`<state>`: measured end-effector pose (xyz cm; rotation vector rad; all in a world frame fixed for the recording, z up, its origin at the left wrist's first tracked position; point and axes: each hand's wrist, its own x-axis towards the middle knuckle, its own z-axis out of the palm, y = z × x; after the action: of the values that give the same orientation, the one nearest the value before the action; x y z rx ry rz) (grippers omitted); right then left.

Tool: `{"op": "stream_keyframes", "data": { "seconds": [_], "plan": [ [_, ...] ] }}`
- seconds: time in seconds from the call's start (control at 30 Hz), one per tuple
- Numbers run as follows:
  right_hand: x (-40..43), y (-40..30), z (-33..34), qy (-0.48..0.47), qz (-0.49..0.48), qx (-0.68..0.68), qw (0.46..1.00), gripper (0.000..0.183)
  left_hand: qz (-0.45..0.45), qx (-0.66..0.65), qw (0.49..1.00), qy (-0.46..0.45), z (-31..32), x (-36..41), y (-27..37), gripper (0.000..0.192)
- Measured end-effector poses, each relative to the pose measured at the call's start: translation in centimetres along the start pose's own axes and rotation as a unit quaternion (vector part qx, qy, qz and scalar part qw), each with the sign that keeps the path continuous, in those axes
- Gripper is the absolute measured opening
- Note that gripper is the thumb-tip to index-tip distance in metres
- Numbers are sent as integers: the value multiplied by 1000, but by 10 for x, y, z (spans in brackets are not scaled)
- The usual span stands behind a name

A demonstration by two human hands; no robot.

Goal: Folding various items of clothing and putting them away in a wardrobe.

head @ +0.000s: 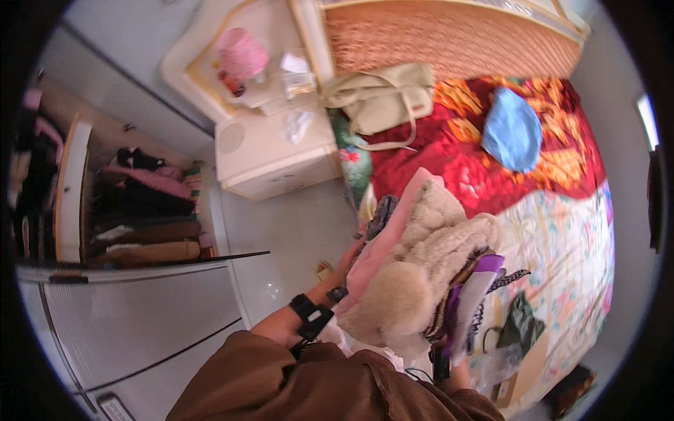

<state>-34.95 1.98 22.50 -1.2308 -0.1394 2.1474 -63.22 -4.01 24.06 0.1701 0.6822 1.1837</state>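
A thick bundle of folded clothes is held before me over the near side of the bed. On it lies a beige knitted hat [400, 294] with a fluffy pompom, beside pink padded fabric [376, 252]. Purple, grey and patterned cloths [474, 294] hang at its right side. My left hand [360, 239] reaches along the bundle's left side, its fingers mostly hidden by the fabric. My right hand [457, 363] is under the bundle's lower right end, largely covered by the cloths.
A beige handbag [392, 100] and a light blue cloth item [512, 130] lie on the red blanket [474, 184]. Left of the bed stand a cream nightstand [274, 163] and an open wardrobe with stacked clothes [147, 210]. A dark green bag [521, 326] and cardboard [518, 376] lie at right.
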Motion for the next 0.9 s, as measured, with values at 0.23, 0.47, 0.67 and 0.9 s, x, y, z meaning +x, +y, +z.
{"op": "stream_keyframes", "data": {
  "seconds": [0.23,0.47,0.67,0.9],
  "plan": [
    [16,74,135,-70,51,-107,991,41,89,-145,977,129,-60,-109,71,55],
    [36,146,272,-151,102,-178,967,37,160,-214,950,162,-111,-202,150,54],
    [48,186,374,-229,171,-203,936,34,199,-223,932,206,-143,-261,181,54],
    [0,224,522,-317,-25,-506,802,32,249,-237,910,233,-155,-293,206,54]
  ]
}}
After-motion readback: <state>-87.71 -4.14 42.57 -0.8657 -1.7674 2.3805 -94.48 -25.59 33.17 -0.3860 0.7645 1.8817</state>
